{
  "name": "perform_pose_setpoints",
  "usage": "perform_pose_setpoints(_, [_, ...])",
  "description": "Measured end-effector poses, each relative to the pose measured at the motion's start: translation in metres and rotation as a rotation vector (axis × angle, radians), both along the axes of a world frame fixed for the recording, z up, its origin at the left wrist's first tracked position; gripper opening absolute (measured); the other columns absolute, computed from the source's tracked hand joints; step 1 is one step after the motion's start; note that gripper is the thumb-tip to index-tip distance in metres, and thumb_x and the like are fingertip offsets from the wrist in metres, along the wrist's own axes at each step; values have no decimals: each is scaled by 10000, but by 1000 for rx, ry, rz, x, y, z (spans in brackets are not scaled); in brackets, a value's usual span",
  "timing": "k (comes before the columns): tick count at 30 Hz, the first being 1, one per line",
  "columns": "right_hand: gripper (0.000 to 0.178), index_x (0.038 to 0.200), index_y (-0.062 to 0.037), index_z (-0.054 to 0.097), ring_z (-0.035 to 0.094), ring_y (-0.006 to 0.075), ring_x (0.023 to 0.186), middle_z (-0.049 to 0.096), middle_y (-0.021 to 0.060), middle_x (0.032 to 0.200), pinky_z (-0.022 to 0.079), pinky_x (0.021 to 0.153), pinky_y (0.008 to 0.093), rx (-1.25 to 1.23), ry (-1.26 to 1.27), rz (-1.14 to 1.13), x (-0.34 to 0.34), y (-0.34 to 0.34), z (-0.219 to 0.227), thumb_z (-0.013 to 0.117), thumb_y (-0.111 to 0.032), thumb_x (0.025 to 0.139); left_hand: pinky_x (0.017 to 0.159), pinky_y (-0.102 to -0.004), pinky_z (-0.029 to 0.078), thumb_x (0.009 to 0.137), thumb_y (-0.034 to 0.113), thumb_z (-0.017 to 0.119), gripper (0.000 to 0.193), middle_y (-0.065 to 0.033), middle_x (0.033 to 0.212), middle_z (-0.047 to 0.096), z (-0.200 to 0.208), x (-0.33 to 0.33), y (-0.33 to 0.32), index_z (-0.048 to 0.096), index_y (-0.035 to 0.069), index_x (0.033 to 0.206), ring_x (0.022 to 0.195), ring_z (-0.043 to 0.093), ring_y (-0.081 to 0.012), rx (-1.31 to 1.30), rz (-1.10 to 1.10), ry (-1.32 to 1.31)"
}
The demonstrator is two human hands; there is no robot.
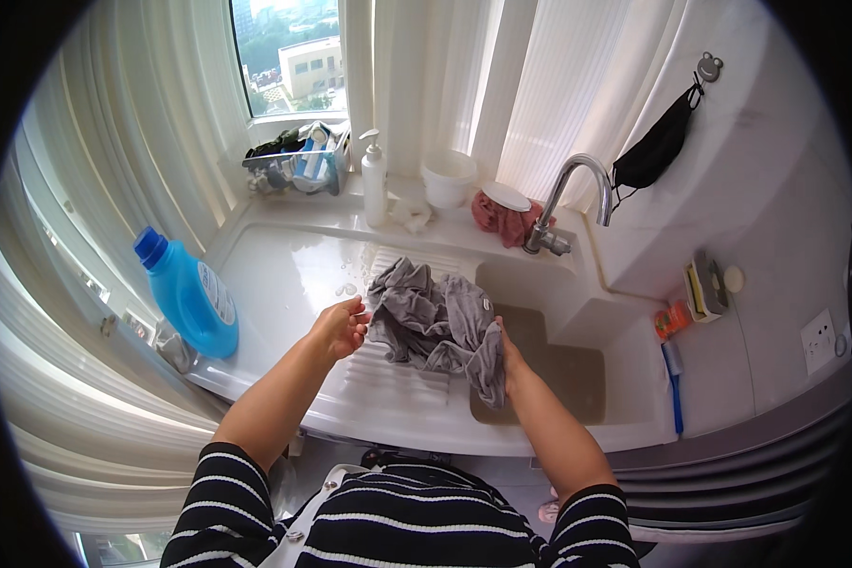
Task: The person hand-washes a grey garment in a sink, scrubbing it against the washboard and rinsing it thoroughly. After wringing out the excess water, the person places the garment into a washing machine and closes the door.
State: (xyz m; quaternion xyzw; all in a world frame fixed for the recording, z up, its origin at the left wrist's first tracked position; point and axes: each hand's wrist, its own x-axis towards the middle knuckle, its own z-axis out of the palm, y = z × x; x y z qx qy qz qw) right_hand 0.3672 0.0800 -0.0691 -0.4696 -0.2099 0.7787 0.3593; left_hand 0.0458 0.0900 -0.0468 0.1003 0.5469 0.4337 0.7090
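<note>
A crumpled grey garment (431, 317) lies bunched over the ribbed washboard (398, 381) of the white sink, and its right end hangs over the basin. My right hand (510, 364) grips that end from the side, most of its fingers hidden behind the cloth. Beside the garment's left edge is my left hand (339, 328), its fingers loosely curled and the thumb apart, with nothing visible in it. Small patches of suds (347, 289) sit on the white surface just beyond this hand.
A blue detergent bottle (191, 293) stands at left. Along the back are a wire basket (303, 161), white pump bottle (374, 185), white tub (448, 178), reddish cloth (506, 222) and chrome faucet (577, 175). The basin (568, 379) holds murky water; a blue-handled brush (675, 388) lies right.
</note>
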Motion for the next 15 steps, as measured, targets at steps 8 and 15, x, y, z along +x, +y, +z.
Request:
perform_pose_setpoints(8, [899,1397,-9,458,507,259,1242,549,149,1351,377,1042,378,100,-362,309,-18,13,0,462,-737,869,953,-411,460,758,178,743,555,-157,1235,565,3,40,0,545,111,1272,1145,541,-316,760,-428,1307])
perform_pose_setpoints(15, [1205,1517,-35,162,322,387,1366,302,302,1462,285,1126,445,673,-880,254,-18,-22,19,814,-575,660,1099,-682,198,625,98,761,892,-118,1589,183,18,65,23,459,396,1410,1473,102,-381,846,-1053,1651])
